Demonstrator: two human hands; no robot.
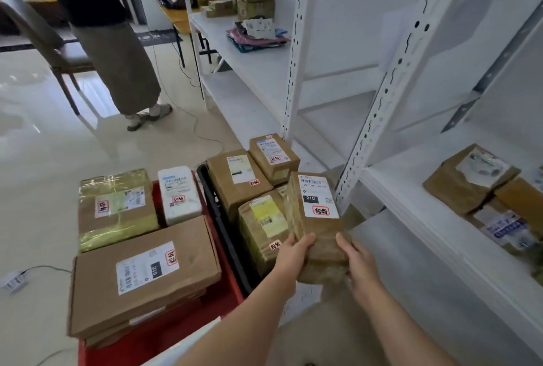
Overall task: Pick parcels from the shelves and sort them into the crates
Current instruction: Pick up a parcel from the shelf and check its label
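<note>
Both hands hold one brown parcel point(316, 218) up in the air, just beside the black crate point(217, 218) and near the white shelves point(411, 195). The left hand point(293, 254) grips the parcel's left side with its thumb on top, and the right hand point(357, 260) grips the right side, fingers curled under. The parcel has a white label point(317, 195) with a bar code, a black patch with the number 010 and a red stamp. The black crate is piled with brown boxes; one of them has a yellow label point(266, 213). To its left, touching it, is a red crate point(226, 283). A big flat brown parcel point(144, 274) lies on top there, with a box wrapped in shiny yellow tape point(116, 207) and a small white parcel point(179, 194) behind it. More brown parcels point(476, 183) sit on the shelf at the right. Far back, another person point(111, 42) stands by a chair point(44, 39) and reaches toward a table point(176, 16). A thin cable point(188, 113) runs across the shiny floor point(44, 174).
</note>
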